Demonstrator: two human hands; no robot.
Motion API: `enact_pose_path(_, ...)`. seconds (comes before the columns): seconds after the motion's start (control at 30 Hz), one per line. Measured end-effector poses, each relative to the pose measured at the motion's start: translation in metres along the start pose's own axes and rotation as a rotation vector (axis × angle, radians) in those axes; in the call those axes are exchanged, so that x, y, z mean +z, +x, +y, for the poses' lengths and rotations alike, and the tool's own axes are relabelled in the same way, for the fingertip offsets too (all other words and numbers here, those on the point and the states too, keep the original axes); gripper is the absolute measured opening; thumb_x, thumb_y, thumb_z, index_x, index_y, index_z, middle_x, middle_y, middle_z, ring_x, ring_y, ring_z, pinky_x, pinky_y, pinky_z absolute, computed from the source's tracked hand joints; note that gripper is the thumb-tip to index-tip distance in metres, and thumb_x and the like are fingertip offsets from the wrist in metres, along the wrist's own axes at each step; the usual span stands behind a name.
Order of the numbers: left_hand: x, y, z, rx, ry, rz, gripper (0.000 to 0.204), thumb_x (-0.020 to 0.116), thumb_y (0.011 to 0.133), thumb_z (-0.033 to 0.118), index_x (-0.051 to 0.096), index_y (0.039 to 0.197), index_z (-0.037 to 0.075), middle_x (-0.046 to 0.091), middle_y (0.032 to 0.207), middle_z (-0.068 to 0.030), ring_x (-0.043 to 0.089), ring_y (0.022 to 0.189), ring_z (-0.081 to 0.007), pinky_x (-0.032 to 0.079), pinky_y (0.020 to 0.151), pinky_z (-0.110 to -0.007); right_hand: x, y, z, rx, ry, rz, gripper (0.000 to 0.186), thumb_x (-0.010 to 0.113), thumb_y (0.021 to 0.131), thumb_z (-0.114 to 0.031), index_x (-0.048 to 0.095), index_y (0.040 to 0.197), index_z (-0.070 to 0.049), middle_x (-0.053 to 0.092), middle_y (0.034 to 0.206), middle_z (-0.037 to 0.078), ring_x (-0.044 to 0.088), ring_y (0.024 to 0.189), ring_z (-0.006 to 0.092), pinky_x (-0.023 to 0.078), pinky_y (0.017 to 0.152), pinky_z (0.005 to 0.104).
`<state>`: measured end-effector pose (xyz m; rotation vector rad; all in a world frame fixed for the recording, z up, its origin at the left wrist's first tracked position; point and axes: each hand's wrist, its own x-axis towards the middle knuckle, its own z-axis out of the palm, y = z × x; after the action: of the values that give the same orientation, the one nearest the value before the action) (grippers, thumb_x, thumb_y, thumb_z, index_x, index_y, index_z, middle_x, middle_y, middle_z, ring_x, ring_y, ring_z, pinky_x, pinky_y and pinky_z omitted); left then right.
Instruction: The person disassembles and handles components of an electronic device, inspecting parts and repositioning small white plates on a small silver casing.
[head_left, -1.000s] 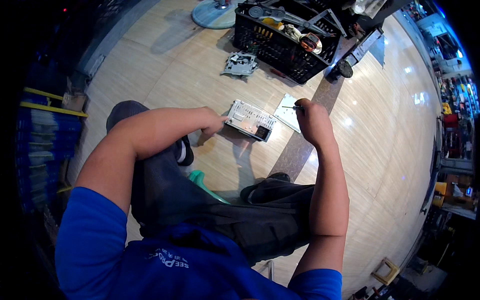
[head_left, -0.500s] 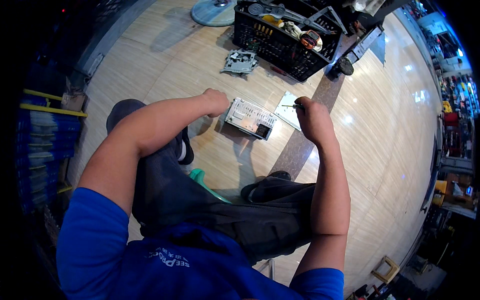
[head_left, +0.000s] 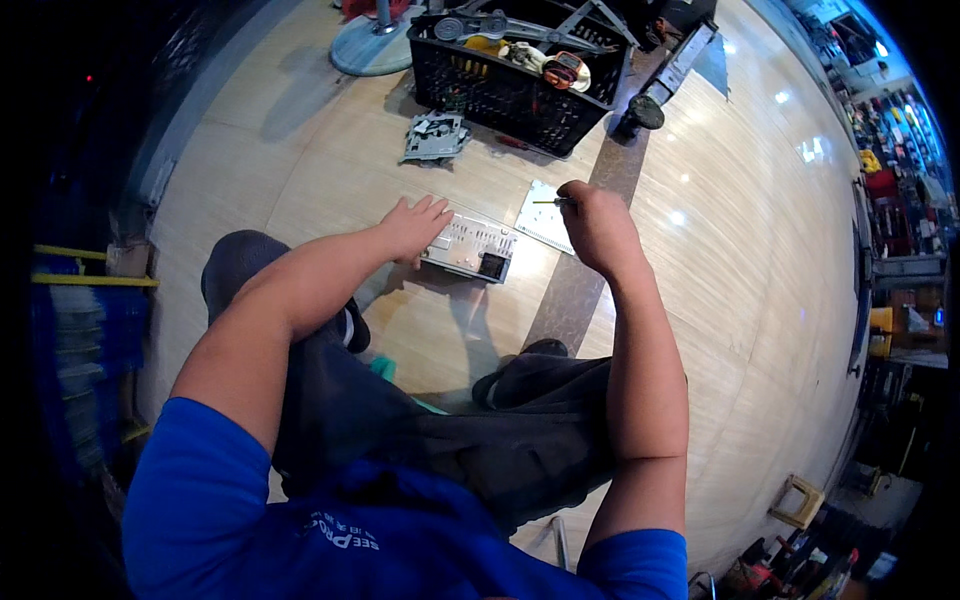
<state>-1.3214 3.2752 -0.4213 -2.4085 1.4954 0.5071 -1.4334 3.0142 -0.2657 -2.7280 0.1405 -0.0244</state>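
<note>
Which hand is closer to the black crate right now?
Right. The right hand, gripping a small screwdriver, sits just below the black crate; the left hand rests farther off.

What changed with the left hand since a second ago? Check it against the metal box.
Yes. The left hand has opened and shifted along the metal box toward its far left end, fingers now spread flat there.

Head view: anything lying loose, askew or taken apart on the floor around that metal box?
Yes. A grey mechanism part lies loose on the floor beside the black crate, apart from the metal box under the left hand. A flat plate lies askew near the right hand.
</note>
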Motion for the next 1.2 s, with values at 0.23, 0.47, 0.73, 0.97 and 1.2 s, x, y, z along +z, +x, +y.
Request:
enact_pose_path(0.23,0.016,0.006,0.003,-0.027,-0.028,0.04,0.107,0.086,0.06,0.036,0.029,0.144,0.003,0.038,0.139,-0.0156,0.041,0.128,-0.0316,0.044,0.093,-0.049,-0.006,-0.003,-0.001,-0.005,-0.024,0.004,0.016,0.053,0.086,-0.012,0.063,0.094,-0.003,0.066,0.087,0.023,0.063,0.087,0.0399,0.05,0.076,0.0493)
enact_pose_path(0.47,0.008,0.004,0.011,-0.033,0.061,0.038,0.104,0.083,0.063,0.044,0.032,0.142,0.001,0.047,0.124,-0.0154,0.051,0.113,-0.0287,0.046,0.089,-0.042,-0.005,-0.001,0.0,-0.004,-0.042,-0.003,0.017,0.05,0.088,-0.013,0.062,0.092,-0.002,0.066,0.088,0.022,0.064,0.086,0.0395,0.05,0.076,0.049)
enact_pose_path(0.73,0.005,-0.001,0.021,-0.079,0.049,0.014,0.105,0.083,0.064,0.046,0.031,0.141,-0.001,0.048,0.122,-0.0166,0.054,0.108,-0.0285,0.047,0.086,-0.039,-0.005,-0.002,0.001,-0.011,-0.057,-0.001,0.016,0.052,0.086,-0.013,0.063,0.09,-0.002,0.066,0.086,0.022,0.064,0.085,0.0394,0.051,0.075,0.0491)
enact_pose_path(0.97,0.011,0.001,0.016,-0.119,-0.083,0.01,0.1,0.084,0.065,0.037,0.03,0.141,0.0,0.046,0.126,-0.0179,0.054,0.111,-0.0317,0.049,0.087,-0.043,0.02,-0.001,-0.004,-0.035,-0.1,-0.127,0.016,0.052,0.086,-0.011,0.064,0.088,-0.001,0.066,0.085,0.023,0.065,0.083,0.0386,0.053,0.074,0.0474)
enact_pose_path(1.2,0.003,0.007,0.007,-0.112,-0.158,-0.112,0.097,0.082,0.067,0.025,0.028,0.145,0.006,0.045,0.132,-0.0164,0.059,0.11,-0.0316,0.052,0.085,-0.044,0.072,0.013,0.01,0.02,-0.188,-0.339,0.022,0.049,0.087,-0.013,0.066,0.096,-0.002,0.067,0.093,0.023,0.064,0.09,0.04,0.051,0.079,0.048)
